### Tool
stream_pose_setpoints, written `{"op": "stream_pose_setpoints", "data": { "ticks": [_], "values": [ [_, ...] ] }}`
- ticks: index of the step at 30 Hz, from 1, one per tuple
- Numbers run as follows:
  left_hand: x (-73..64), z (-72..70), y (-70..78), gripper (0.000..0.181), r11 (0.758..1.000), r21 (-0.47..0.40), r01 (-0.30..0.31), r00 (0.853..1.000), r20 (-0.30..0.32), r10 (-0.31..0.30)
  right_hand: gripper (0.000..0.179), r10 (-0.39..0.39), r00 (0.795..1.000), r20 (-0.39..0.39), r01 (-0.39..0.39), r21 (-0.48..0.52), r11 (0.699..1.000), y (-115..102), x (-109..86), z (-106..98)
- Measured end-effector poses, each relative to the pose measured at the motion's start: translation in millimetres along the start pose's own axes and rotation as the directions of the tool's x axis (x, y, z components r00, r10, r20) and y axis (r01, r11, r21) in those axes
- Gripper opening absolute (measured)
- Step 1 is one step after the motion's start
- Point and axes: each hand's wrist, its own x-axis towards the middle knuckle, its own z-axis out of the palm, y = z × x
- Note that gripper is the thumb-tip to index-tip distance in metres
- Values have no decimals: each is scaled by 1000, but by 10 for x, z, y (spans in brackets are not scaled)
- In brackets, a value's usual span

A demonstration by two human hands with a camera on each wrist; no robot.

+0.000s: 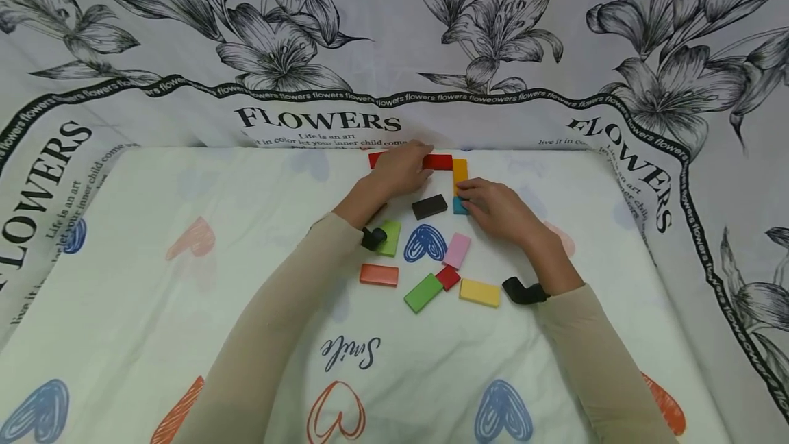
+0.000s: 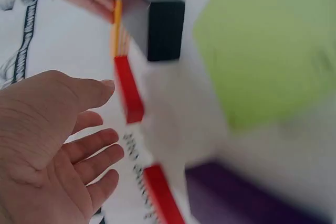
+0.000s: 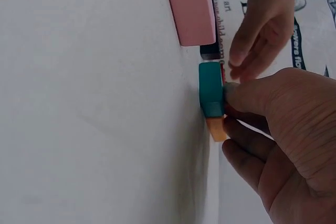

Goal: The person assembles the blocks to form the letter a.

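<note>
Two red blocks [image 1: 439, 162] lie along the table's far edge, with a gap between them in the left wrist view. My left hand [image 1: 399, 168] hovers over that gap, fingers relaxed and holding nothing. An orange block [image 1: 459, 170] runs toward me from the right end of the red row. At its near end sits a teal block [image 1: 459, 205]. My right hand [image 1: 493, 205] is beside these two; its thumb touches the teal block and its other fingertips rest by the orange one. A black block [image 1: 429, 207] lies between the hands.
Nearer me lie a lime block [image 1: 390, 238], a pink block [image 1: 457, 251], a salmon block [image 1: 379, 275], a green block [image 1: 423, 293], a small red block [image 1: 448, 277] and a yellow block [image 1: 479, 293]. A dark purple block [image 2: 236, 192] is mostly hidden by the left arm in the head view.
</note>
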Motion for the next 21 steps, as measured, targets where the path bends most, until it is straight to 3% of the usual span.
{"op": "stream_pose_setpoints", "data": {
  "ticks": [6,13,21],
  "values": [
    [-228,-161,-238,54,999,10,31,998,-60,-31,34,-9,1000,-13,9,1,1000,-1,12,20],
    [-306,-198,-537,50,998,36,59,998,-31,-58,35,-1,1000,-31,1,2,1000,31,2,27],
    [-381,-258,-708,54,994,-42,103,994,-28,-104,37,-13,1000,-22,13,2,1000,25,11,6]
  ]
}}
